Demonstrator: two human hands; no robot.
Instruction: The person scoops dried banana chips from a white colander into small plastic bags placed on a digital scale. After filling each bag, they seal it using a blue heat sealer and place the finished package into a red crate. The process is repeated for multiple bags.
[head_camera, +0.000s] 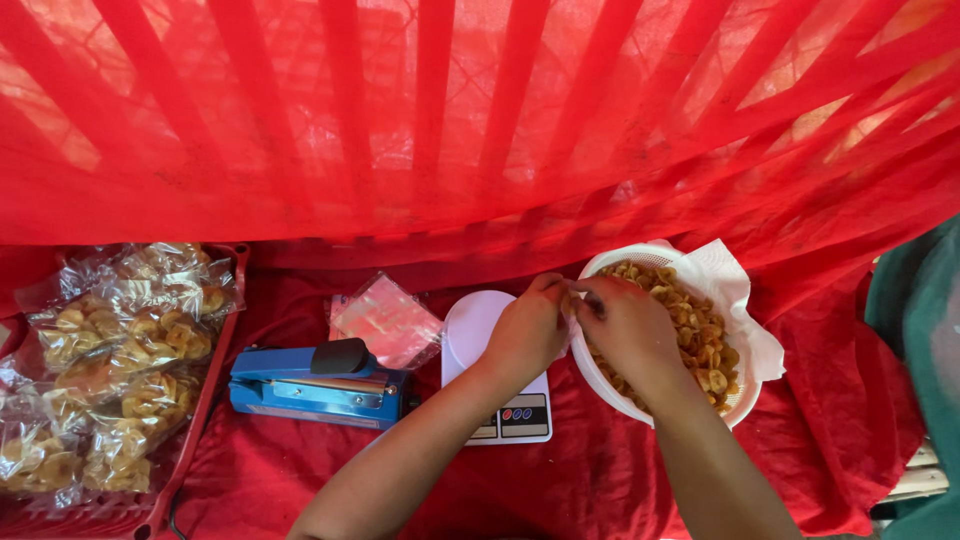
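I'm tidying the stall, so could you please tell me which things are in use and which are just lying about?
In use:
left hand
right hand
white basket of chips
white scale

Lying about:
blue heat sealer
empty clear bags
red tray of bagged chips

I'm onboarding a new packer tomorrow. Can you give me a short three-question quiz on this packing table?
1. True or false: the blue heat sealer with the black handle lies to the left of the white digital kitchen scale.
2. Multiple choice: the white plastic colander holds A) green leaves, B) golden fried chips, C) empty bags.
3. Fill in: the filled clear plastic bags of chips are stacked in a red ____ at the left edge.

Key: 1 true. 2 B; the left hand and the right hand meet at the colander's near rim. 3 tray.
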